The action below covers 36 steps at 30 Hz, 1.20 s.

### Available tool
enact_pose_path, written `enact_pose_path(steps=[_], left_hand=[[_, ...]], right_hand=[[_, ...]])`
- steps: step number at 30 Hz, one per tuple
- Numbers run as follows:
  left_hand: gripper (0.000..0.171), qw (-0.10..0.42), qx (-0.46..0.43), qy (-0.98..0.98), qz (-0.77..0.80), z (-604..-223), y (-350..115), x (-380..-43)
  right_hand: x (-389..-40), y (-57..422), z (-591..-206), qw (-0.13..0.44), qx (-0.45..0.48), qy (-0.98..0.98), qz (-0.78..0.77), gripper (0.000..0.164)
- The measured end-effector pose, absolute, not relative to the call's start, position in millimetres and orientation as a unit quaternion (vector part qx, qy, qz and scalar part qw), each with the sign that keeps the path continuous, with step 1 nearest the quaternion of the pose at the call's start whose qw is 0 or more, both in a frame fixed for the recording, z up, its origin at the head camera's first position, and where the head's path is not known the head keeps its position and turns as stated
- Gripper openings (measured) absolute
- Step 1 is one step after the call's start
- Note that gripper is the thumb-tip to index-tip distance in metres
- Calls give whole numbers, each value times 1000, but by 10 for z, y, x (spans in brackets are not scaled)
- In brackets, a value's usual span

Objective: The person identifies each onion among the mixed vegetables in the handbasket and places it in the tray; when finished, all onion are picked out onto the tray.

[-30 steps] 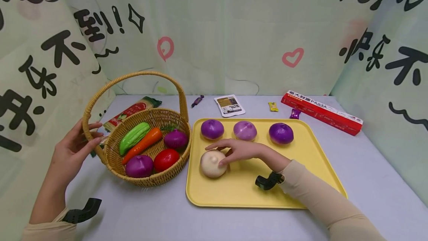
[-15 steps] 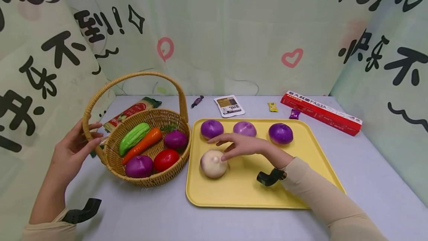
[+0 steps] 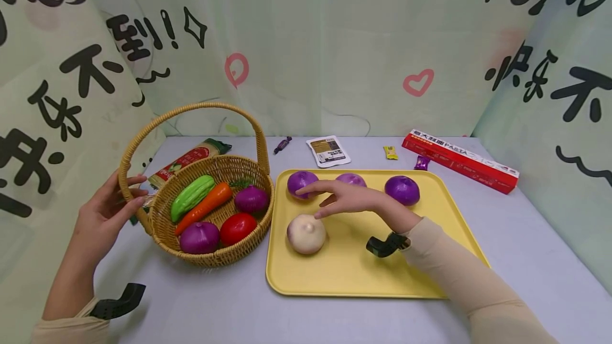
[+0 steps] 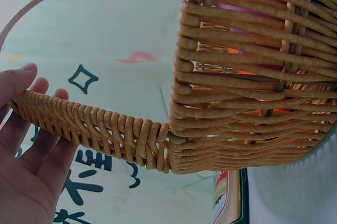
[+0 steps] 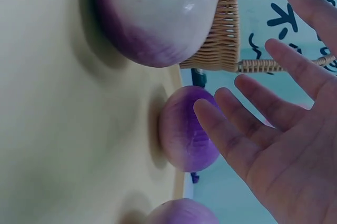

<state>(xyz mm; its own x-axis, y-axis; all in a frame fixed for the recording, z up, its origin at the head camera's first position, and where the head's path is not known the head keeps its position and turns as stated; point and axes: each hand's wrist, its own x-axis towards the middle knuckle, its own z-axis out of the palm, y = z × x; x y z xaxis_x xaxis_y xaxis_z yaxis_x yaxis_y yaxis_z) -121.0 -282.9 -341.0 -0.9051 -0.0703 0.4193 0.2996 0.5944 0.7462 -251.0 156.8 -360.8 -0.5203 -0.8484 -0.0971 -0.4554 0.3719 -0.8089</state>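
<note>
My left hand (image 3: 107,211) holds the handle of a wicker basket (image 3: 210,263), fingers and thumb around its left side; the left wrist view shows the same grip on the woven handle (image 4: 100,129). Inside the basket lie a green vegetable (image 3: 193,197), a carrot (image 3: 205,207), a tomato (image 3: 237,229) and two purple onions. My right hand (image 3: 351,199) hovers over the yellow tray (image 3: 382,285) with its fingers extended, holding nothing. Just below its fingertips sits a pale, purple-tinged onion (image 3: 306,235). Behind the hand are a purple onion (image 5: 187,129) and a lighter one, partly hidden.
Another purple onion (image 3: 402,190) sits at the tray's back right. Behind the tray lie a white packet (image 3: 328,151), a yellow candy (image 3: 390,152), a purple candy (image 3: 422,162) and a red pasta box (image 3: 460,161). A red-green package (image 3: 184,161) lies behind the basket.
My right hand has let go of the pale onion and lifted up and away from it, towards the back of the tray. The left hand and basket stay still.
</note>
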Motion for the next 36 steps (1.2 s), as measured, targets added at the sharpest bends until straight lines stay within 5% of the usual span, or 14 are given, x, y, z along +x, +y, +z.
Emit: enact_pose_path(steps=[36], left_hand=[[65, 206, -62, -871, -442, -3403, -2815, -1195]], right_hand=[[-2680, 1039, -3120, 237, -462, 788, -330, 56]])
